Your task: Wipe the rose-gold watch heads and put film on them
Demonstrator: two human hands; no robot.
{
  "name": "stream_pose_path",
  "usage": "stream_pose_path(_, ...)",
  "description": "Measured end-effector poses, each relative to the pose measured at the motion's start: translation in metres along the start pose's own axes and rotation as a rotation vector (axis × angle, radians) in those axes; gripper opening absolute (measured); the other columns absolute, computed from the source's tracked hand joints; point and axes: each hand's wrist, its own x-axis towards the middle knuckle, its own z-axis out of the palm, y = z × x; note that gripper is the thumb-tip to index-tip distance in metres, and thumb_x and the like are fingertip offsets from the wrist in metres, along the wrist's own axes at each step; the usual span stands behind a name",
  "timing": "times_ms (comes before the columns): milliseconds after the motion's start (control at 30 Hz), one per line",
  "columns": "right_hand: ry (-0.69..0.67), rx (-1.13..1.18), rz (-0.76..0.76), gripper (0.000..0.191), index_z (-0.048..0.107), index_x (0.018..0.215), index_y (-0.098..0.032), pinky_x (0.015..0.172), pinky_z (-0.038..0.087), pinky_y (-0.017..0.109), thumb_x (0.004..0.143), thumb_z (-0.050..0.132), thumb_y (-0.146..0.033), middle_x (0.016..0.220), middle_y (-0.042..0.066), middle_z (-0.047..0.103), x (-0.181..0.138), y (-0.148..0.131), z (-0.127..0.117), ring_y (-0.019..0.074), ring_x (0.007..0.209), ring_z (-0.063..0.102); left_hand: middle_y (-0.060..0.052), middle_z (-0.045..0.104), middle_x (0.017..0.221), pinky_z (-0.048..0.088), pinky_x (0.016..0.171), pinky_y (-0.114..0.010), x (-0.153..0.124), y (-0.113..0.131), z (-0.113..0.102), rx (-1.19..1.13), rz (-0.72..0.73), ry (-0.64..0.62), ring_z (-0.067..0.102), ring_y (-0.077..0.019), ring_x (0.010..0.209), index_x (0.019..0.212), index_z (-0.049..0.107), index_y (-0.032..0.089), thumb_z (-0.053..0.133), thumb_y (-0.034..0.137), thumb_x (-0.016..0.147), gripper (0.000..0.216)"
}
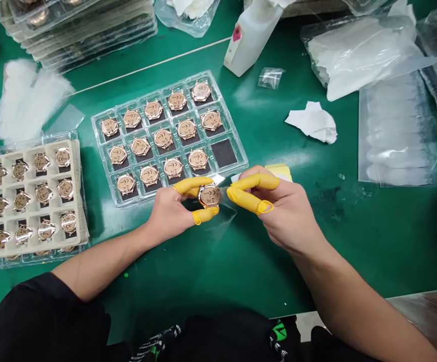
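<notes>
My left hand [169, 211] pinches a round rose-gold watch case [209, 195] between yellow finger cots. My right hand [279, 211], also wearing yellow cots, sits just to the right of the case, its thumb and forefinger pinching a thin sheet of clear plastic film [222, 216] against the case's edge. Behind my hands lies a clear plastic tray [150, 95] holding rows of similar cases, with one dark cell [224, 153] showing no case. A beige tray [83, 201] with more cases stands to the left.
Stacked trays [79, 30] rise at the back left, beside a white plastic bottle [250, 37]. Bags of white film [357, 55] and a crumpled white tissue [312, 122] lie right on the green mat [354, 251]. A yellow pad [279, 172] sits behind my right hand.
</notes>
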Motion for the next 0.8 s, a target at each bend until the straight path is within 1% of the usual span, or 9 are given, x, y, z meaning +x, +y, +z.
stream_pose_path(67, -0.041, -0.005, 0.026, 0.028, 0.077, 0.083, -0.026, 0.062, 0.046, 0.031, 0.081, 0.089, -0.052, 0.087, 0.003, 0.061, 0.001, -0.001, 0.001, 0.0149, 0.075, 0.055, -0.005, 0.086, 0.1, 0.07, 0.09, -0.034, 0.001, -0.001, 0.0, -0.002, -0.001, -0.013, 0.083, -0.0215, 0.091, 0.122, 0.079, 0.019, 0.092, 0.028, 0.072, 0.052)
stream_pose_path(233, -0.02, 0.043, 0.072, 0.019, 0.078, 0.083, -0.026, 0.063, 0.049, 0.029, 0.079, 0.09, -0.04, 0.087, 0.002, 0.065, 0.001, 0.0, 0.001, 0.0143, 0.075, 0.057, -0.005, 0.086, 0.103, 0.07, 0.091, -0.033, 0.0, -0.002, 0.0, -0.003, 0.024, -0.023, 0.083, -0.0213, 0.093, 0.123, 0.078, 0.02, 0.092, 0.028, 0.072, 0.053)
stream_pose_path(300, 0.003, 0.065, 0.094, 0.019, 0.077, 0.082, -0.025, 0.063, 0.049, 0.028, 0.079, 0.089, -0.039, 0.09, 0.002, 0.065, -0.003, 0.002, 0.006, 0.0141, 0.076, 0.058, -0.005, 0.086, 0.103, 0.07, 0.092, -0.034, 0.0, -0.002, 0.0, -0.018, 0.017, -0.009, 0.083, -0.0215, 0.094, 0.122, 0.077, 0.02, 0.093, 0.029, 0.072, 0.053)
stream_pose_path(400, 0.072, 0.098, 0.107, 0.019, 0.075, 0.084, -0.025, 0.067, 0.053, 0.029, 0.083, 0.087, -0.04, 0.096, 0.003, 0.066, -0.014, 0.006, 0.019, 0.0152, 0.082, 0.061, -0.005, 0.086, 0.103, 0.07, 0.092, -0.034, -0.001, -0.003, 0.001, -0.021, 0.004, 0.005, 0.084, -0.0217, 0.094, 0.12, 0.077, 0.02, 0.094, 0.032, 0.071, 0.053)
stream_pose_path(500, 0.096, 0.11, 0.107, 0.02, 0.075, 0.09, -0.026, 0.07, 0.057, 0.029, 0.084, 0.087, -0.042, 0.101, 0.004, 0.067, -0.022, 0.011, 0.031, 0.0162, 0.087, 0.065, -0.005, 0.085, 0.104, 0.07, 0.09, -0.032, -0.002, -0.005, 0.001, -0.009, 0.003, 0.009, 0.084, -0.0215, 0.095, 0.121, 0.076, 0.02, 0.095, 0.034, 0.072, 0.055)
stream_pose_path(567, 0.101, 0.112, 0.088, 0.02, 0.075, 0.093, -0.027, 0.072, 0.059, 0.03, 0.085, 0.086, -0.041, 0.103, 0.003, 0.068, -0.025, 0.013, 0.036, 0.0158, 0.087, 0.066, -0.005, 0.085, 0.104, 0.07, 0.089, -0.031, -0.002, -0.005, 0.002, -0.013, 0.011, 0.01, 0.084, -0.021, 0.095, 0.122, 0.076, 0.021, 0.095, 0.035, 0.072, 0.055)
stream_pose_path(667, 0.128, 0.105, 0.038, 0.017, 0.075, 0.095, -0.027, 0.075, 0.06, 0.031, 0.089, 0.083, -0.041, 0.102, 0.003, 0.069, -0.026, 0.016, 0.04, 0.0162, 0.088, 0.068, -0.004, 0.085, 0.102, 0.07, 0.09, -0.03, -0.002, -0.004, 0.002, -0.028, 0.03, 0.011, 0.084, -0.0205, 0.093, 0.12, 0.076, 0.02, 0.096, 0.034, 0.072, 0.054)
stream_pose_path(800, 0.147, 0.058, 0.026, 0.019, 0.073, 0.093, -0.026, 0.076, 0.061, 0.032, 0.089, 0.082, -0.042, 0.103, 0.004, 0.07, -0.025, 0.017, 0.041, 0.0178, 0.091, 0.069, -0.004, 0.085, 0.101, 0.07, 0.089, -0.03, -0.001, -0.002, 0.002, -0.018, 0.028, 0.003, 0.084, -0.0201, 0.093, 0.119, 0.075, 0.019, 0.094, 0.033, 0.073, 0.051)
